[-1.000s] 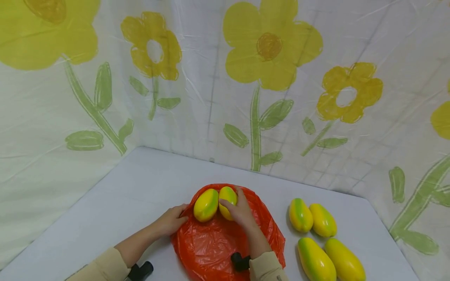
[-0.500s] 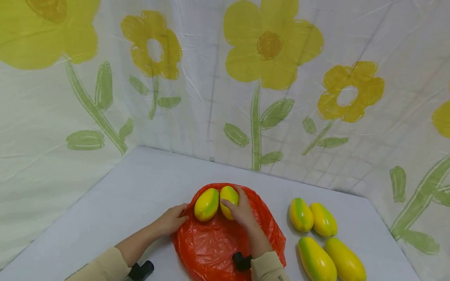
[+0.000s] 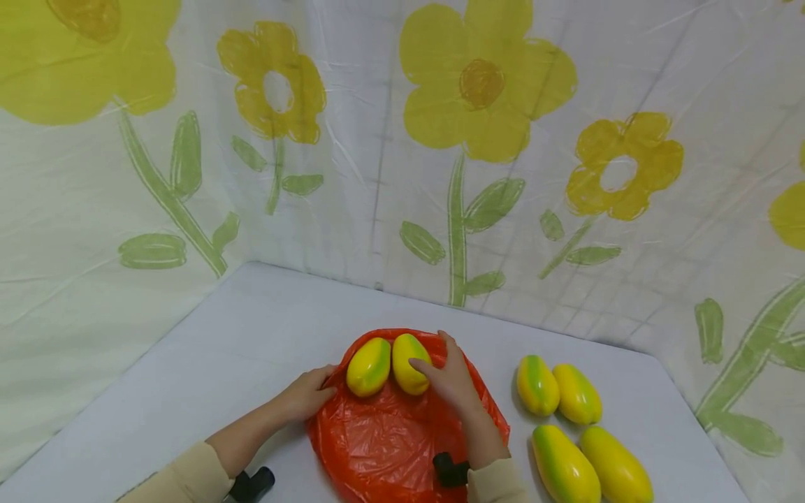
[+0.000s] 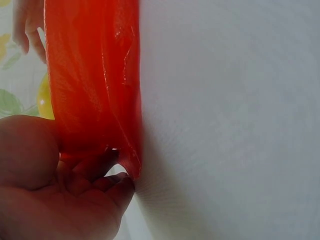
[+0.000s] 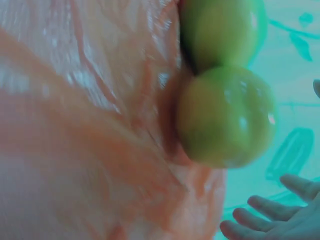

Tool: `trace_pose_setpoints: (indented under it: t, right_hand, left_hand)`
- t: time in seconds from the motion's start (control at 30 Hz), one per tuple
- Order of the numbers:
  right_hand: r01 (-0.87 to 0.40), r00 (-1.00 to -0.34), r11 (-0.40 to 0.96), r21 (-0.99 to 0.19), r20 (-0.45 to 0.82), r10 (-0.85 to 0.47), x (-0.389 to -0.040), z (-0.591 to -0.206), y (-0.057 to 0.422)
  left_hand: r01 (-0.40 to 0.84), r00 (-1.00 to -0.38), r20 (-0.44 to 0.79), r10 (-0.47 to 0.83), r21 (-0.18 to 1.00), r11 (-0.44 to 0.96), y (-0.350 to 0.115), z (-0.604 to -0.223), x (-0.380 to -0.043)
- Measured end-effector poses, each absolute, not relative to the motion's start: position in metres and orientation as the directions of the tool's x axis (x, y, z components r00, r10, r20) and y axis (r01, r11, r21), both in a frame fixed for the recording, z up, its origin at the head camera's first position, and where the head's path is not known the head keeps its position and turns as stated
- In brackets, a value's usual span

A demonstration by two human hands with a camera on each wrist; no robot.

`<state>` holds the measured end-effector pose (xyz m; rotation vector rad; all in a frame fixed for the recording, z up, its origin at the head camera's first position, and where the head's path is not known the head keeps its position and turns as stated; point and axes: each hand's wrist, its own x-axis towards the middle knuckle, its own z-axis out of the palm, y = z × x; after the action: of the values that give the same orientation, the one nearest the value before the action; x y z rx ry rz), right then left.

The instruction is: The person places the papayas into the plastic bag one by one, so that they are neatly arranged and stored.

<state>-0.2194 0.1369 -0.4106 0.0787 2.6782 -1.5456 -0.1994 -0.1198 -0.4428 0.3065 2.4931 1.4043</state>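
A red plastic bag (image 3: 383,433) lies spread on the table, and two glossy yellow-and-green papayas rest side by side at its far end. The left papaya (image 3: 368,367) is untouched. My right hand (image 3: 454,377) is beside the right papaya (image 3: 411,365), thumb and fingers apart; in the right wrist view the fingers (image 5: 270,212) are straight and clear of the fruit. At the bag's left edge my left hand (image 3: 306,396) grips the red plastic, with thumb and fingers around it in the left wrist view.
To the right of the bag several more papayas lie on the white table: a small pair (image 3: 538,385) farther back and a larger pair (image 3: 566,464) nearer. Behind the table hangs a white curtain (image 3: 352,209) printed with yellow flowers.
My right hand has let go of the right papaya and drawn slightly to the right. The papaya stays on the bag, and my left hand has not moved.
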Motion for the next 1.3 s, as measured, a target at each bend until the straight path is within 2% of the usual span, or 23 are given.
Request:
trace_pose_setpoints:
  t: [0.37,0.57,0.9,1.3]
  right_hand:
    - [0.056,-0.998,0.581,-0.812,-0.043,0.037,-0.198,-0.391,0.174]
    - [0.094,-0.996,0.623,-0.776,-0.072,0.059,-0.182,-0.383,0.205]
    - [0.207,-0.978,0.675,-0.708,-0.153,0.139,-0.162,-0.373,0.245]
    - [0.345,-0.938,0.674,-0.653,-0.249,0.24,-0.13,-0.385,0.283]
  left_hand:
    - [0.043,-0.948,-0.127,0.291,0.856,0.514,-0.118,-0.441,-0.197]
    - [0.053,-0.945,-0.123,0.302,0.856,0.514,-0.116,-0.44,-0.197]
    - [0.03,-0.958,-0.131,0.256,0.839,0.543,-0.119,-0.442,-0.198]
    - [0.071,-0.953,-0.1,0.287,0.845,0.53,-0.119,-0.441,-0.196]
